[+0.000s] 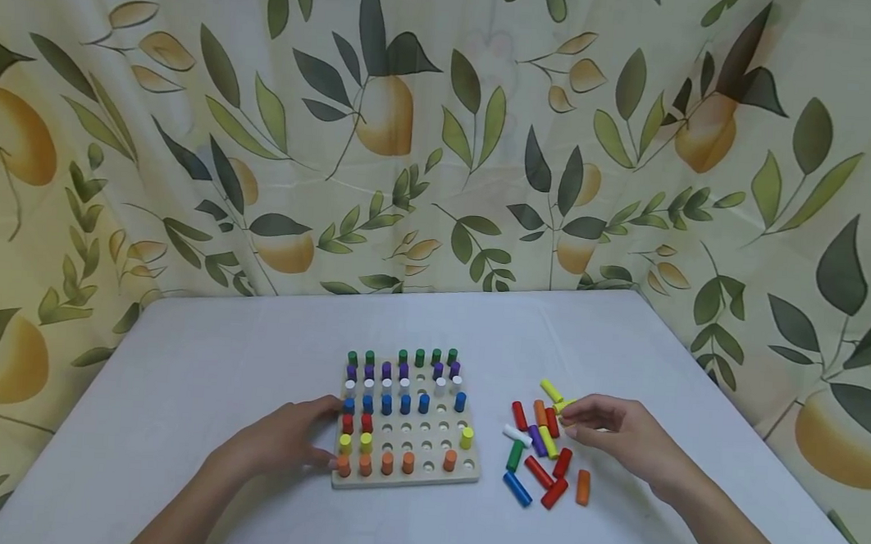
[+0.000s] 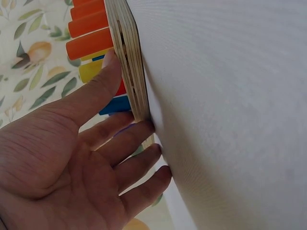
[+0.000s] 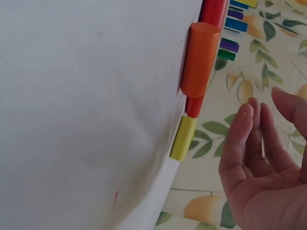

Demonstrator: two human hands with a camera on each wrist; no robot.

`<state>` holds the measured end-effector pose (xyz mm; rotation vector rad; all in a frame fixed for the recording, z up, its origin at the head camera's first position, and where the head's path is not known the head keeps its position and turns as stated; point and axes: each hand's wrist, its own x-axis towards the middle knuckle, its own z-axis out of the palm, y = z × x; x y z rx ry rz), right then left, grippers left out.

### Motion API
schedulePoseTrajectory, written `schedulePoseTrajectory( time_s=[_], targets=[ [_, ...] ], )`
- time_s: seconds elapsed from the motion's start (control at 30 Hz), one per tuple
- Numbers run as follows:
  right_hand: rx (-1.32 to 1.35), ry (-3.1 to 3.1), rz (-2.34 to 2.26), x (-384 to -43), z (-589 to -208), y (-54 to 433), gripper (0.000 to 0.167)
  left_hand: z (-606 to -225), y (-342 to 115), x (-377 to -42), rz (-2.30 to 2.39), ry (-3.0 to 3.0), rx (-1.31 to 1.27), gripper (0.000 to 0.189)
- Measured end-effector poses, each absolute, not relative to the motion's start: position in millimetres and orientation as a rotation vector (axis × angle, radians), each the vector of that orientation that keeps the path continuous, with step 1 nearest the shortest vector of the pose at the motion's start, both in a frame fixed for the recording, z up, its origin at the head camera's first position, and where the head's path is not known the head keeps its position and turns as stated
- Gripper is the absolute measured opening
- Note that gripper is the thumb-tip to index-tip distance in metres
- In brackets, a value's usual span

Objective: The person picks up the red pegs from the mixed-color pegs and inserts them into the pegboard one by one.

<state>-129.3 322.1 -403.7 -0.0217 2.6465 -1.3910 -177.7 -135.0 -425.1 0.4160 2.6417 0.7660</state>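
Note:
A pale wooden pegboard stands on the table with rows of coloured pegs upright in its holes; some holes in the near rows are bare. My left hand rests along the board's left edge, thumb at the near corner beside an orange peg, fingers touching the side and the tabletop. To the right of the board lies a loose pile of pegs. Over its far right side hovers my right hand, fingertips right by a yellow peg. In the right wrist view, thumb and fingers stand apart with nothing between them.
Loose pegs lie at varied angles, among them a blue peg, a green peg and an orange peg at the near right. A white cloth covers the table. Behind it hangs a fruit-patterned curtain.

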Motion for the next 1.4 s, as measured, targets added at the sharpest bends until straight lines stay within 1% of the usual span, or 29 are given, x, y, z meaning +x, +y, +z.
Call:
schedulePoseTrajectory(
  time_s=[0.17,0.47,0.77,1.03,1.2,1.4],
  targets=[
    [0.024,2.590,-1.352,-128.4,-406.6,327.9,0.028,-426.4,-135.6,-177.5,0.770,2.640,0.423,0.074],
    [0.084,2.511,-1.303,-131.5,-414.5,333.5,0.034,-426.8,-134.9,-177.0,0.762,2.641,0.409,0.075],
    [0.062,2.487,-1.260,-136.1,-420.1,331.2,0.032,-426.2,-135.0,-178.3,0.756,2.637,0.423,0.077],
    [0.075,2.458,-1.272,-138.2,-426.4,332.4,0.030,-426.2,-135.1,-178.0,0.765,2.634,0.429,0.075],
    [0.072,2.465,-1.254,-139.2,-427.0,332.5,0.032,-425.9,-134.5,-178.0,0.766,2.633,0.423,0.076],
    [0.001,2.480,-1.212,-139.0,-426.9,332.1,0.029,-425.2,-134.0,-177.5,0.760,2.638,0.414,0.076]
  ],
)
